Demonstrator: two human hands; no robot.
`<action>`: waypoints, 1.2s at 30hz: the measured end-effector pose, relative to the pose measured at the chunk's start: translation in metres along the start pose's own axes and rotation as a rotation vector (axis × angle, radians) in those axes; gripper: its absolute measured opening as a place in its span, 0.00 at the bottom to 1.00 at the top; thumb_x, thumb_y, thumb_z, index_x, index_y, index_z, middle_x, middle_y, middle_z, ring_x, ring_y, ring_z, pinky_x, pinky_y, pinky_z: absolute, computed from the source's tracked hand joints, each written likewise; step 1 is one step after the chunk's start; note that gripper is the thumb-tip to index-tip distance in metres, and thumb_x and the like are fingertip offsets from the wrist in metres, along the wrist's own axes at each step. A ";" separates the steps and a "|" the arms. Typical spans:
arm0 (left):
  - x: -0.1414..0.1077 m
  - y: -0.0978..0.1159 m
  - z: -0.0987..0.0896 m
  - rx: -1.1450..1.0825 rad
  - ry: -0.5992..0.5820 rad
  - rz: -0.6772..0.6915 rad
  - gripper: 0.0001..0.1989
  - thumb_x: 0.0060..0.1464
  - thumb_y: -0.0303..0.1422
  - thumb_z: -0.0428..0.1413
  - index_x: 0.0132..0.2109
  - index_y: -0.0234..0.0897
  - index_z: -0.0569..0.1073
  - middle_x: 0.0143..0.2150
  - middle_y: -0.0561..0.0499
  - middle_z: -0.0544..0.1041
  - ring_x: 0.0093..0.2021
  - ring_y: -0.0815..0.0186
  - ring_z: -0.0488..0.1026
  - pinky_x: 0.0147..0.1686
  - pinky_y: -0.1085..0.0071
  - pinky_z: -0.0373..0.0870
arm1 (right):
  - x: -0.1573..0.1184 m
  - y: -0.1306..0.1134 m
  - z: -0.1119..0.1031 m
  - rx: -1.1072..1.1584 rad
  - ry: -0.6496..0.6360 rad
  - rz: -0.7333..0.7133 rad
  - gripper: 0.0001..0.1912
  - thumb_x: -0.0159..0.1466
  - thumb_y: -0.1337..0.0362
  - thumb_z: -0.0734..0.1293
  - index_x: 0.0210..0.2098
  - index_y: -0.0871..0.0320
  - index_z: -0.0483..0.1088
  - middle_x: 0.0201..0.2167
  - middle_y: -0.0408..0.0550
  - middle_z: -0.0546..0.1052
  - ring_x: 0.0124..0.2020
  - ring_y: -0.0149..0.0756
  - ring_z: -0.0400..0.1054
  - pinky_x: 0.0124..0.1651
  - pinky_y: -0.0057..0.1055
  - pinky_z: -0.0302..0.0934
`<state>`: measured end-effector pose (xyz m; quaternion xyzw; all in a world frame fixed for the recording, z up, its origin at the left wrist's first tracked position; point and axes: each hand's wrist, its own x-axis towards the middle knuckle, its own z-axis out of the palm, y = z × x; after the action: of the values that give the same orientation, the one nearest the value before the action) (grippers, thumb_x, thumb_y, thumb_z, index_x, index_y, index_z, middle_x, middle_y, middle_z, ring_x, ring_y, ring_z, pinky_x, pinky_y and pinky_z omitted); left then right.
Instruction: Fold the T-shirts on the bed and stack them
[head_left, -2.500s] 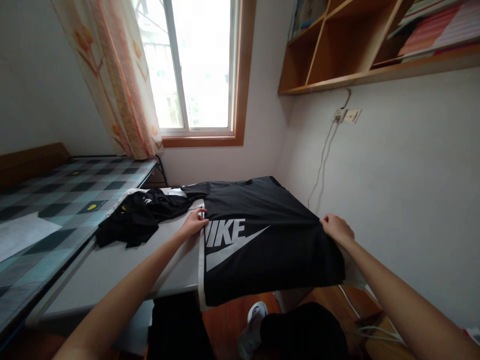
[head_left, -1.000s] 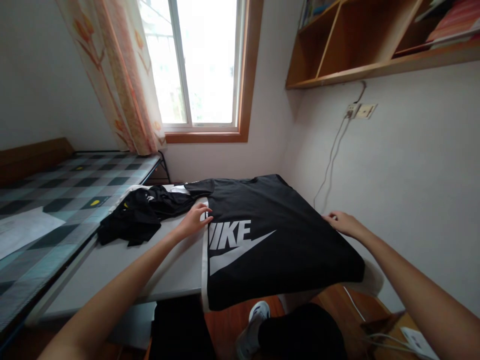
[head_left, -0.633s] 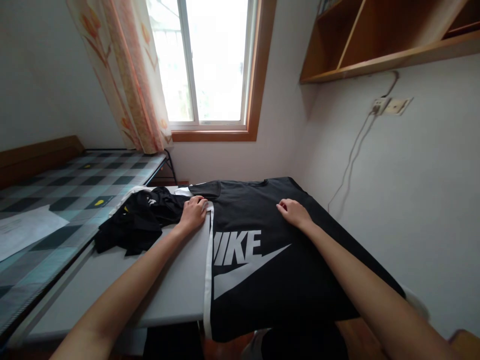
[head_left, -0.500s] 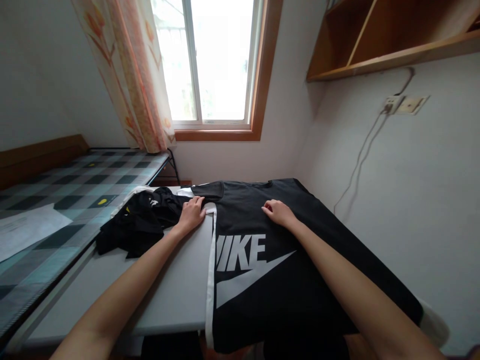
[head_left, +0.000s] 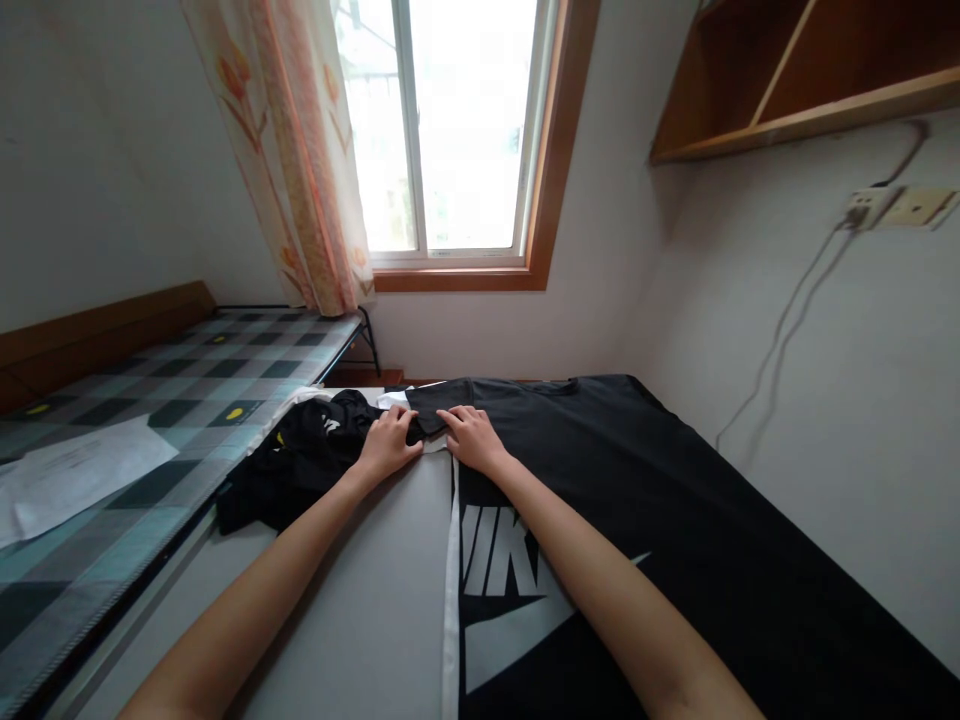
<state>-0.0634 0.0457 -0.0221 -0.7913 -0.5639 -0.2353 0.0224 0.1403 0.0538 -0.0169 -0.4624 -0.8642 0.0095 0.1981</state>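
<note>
A black T-shirt (head_left: 600, 480) with large grey NIKE lettering and a swoosh lies spread over the white table (head_left: 352, 590), a white strip running down its left edge. Its short sleeve (head_left: 435, 398) points left, towards the window side. My left hand (head_left: 390, 443) grips the sleeve's outer end, with fingers bent over the cloth and thumb at the near edge. On the same sleeve, close to the shirt's body, my right hand (head_left: 474, 438) pinches the fabric. Part of the lettering is hidden under my right forearm.
A crumpled black garment (head_left: 289, 470) lies left of my left hand. Beyond it stands a bed with a checked mattress (head_left: 277, 345) and a paper sheet (head_left: 90, 470). A curtained window (head_left: 472, 130) is ahead; a wooden shelf (head_left: 795, 125) and a plugged-in cable (head_left: 795, 300) are at right.
My right hand has moved left from the middle of the shirt's chest to the sleeve, beside my left hand. My left hand stays at the sleeve end. The view has shifted slightly left.
</note>
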 end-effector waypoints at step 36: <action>-0.006 0.078 -0.040 -0.503 0.111 0.336 0.10 0.65 0.35 0.49 0.45 0.38 0.72 0.40 0.48 0.75 0.40 0.65 0.74 0.41 0.70 0.70 | -0.022 -0.035 0.026 1.264 0.223 0.186 0.21 0.48 0.58 0.75 0.40 0.57 0.73 0.33 0.45 0.77 0.34 0.36 0.71 0.38 0.34 0.68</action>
<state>-0.0080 0.0002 0.0292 -0.8402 -0.3470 -0.4034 -0.1046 0.1143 0.0206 -0.0407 -0.3279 -0.6225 0.4854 0.5190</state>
